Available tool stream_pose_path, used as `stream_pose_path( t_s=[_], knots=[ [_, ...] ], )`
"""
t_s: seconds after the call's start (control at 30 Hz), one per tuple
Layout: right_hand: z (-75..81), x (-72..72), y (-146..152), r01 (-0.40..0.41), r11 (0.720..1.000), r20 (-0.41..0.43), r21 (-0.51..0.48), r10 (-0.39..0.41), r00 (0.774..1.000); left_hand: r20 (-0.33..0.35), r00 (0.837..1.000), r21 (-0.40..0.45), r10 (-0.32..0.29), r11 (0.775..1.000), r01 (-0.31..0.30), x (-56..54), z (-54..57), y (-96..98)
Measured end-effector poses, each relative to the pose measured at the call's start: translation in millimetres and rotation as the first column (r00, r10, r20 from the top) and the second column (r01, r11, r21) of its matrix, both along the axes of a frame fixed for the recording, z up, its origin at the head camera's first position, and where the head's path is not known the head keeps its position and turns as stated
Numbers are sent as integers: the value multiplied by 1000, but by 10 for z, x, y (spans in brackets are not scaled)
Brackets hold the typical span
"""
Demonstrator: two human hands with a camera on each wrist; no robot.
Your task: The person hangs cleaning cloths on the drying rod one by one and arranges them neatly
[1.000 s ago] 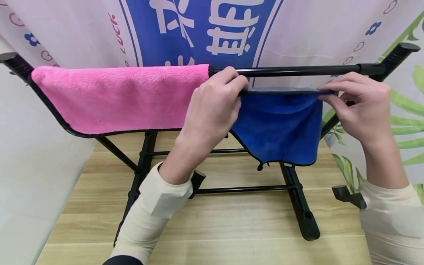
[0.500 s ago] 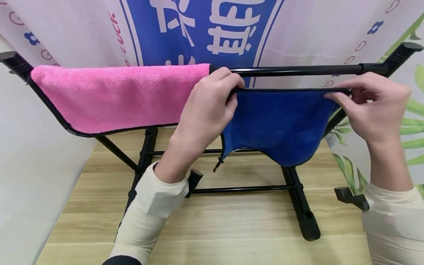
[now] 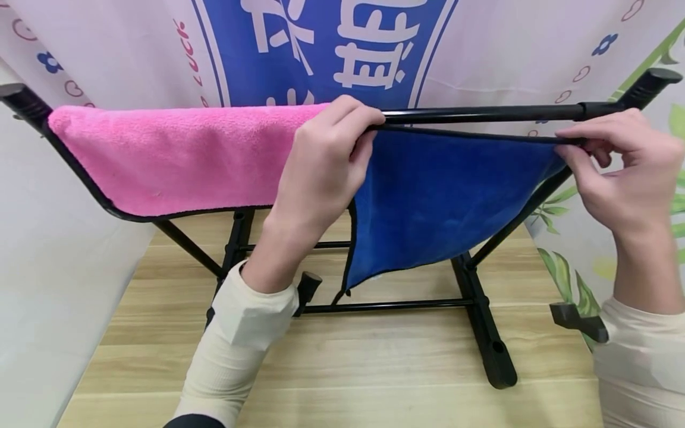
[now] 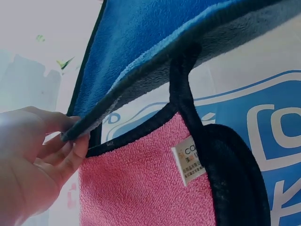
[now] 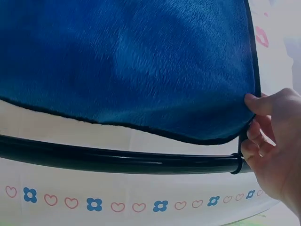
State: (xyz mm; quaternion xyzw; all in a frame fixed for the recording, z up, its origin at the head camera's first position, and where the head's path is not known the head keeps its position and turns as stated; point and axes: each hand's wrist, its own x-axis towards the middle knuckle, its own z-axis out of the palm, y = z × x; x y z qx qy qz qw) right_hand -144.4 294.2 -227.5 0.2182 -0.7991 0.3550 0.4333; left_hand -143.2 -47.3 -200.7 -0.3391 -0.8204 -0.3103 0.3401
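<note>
A blue towel with black trim hangs between my hands, its top edge stretched just below the bar of a black rack. My left hand pinches its left top corner, beside the right end of a pink towel draped over the bar. In the left wrist view, thumb and fingers of the left hand grip the trimmed edge, and a white label shows on the pink towel's underside. My right hand pinches the other top corner near the rack's right end; the right wrist view shows its thumb on the blue pile.
The rack's black feet and lower crossbar stand on a wood-grain surface. Behind hangs a printed curtain with a blue panel. Upright end posts rise at both ends of the bar.
Both hands have raised the blue towel toward the bar and spread apart, the right hand moving right and the left slightly left. The towel's top edge is now longer and its fabric hangs wider.
</note>
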Motion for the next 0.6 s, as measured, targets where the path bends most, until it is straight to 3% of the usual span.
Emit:
stream_pose_path(
  t_s=[0.13,0.37,0.6],
  knots=[
    [26,10,13,35,999,-9,-13,-35,999,-48,999,34,-17,999,19,-19,7,-22],
    [66,16,55,90,995,1,-31,-90,996,-59,998,31,-25,999,27,-45,4,-28],
    [72,15,130,202,974,48,-98,-198,979,-148,989,75,-6,997,17,-70,42,-63]
  ],
)
